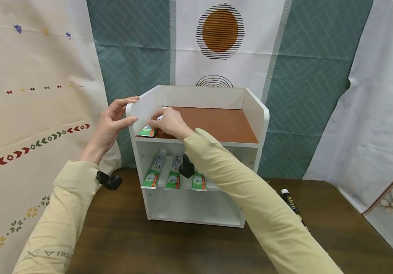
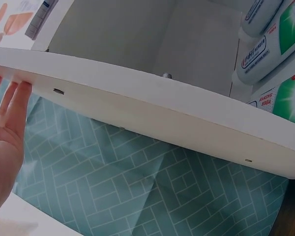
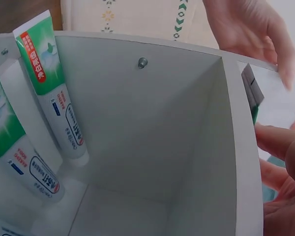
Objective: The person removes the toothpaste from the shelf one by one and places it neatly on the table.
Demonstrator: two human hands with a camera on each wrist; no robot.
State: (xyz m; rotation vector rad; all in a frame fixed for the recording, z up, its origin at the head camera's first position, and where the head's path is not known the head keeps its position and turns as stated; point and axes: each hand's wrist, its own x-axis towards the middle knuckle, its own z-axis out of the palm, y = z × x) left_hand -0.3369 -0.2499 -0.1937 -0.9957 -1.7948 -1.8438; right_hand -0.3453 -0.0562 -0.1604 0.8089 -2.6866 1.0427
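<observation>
1. Hidden: most of the toothpaste tube (image 1: pixel 147 131) on the top shelf is covered by the right hand (image 1: pixel 169 122) and the left side panel (image 1: pixel 145 108) of the white shelf unit (image 1: pixel 196 152); only its green end is seen at the front left corner. The third of the tubes on the middle shelf (image 1: pixel 199 181) is partly blocked by the right sleeve and the wrist camera mount.
2. Right hand: fingers are laid curled over the top-shelf tube, fingertips on it near the side panel. Whether the tube is actually pinched cannot be told.
3. Left hand (image 1: pixel 109 123): fingers are nearly straight, spread, and pressed flat on the outside of the side panel, thumb at its top front edge. Nothing is gripped. In the left wrist view only the fingertips (image 2: pixel 12 105) are seen against the panel edge.
4. Count: four tubes in total, one on the brown top shelf, three side by side on the middle shelf (image 1: pixel 154 169). One marker (image 1: pixel 291 203) is seen on the table (image 1: pixel 141 243), right of the unit, partly cut off by the sleeve.
</observation>
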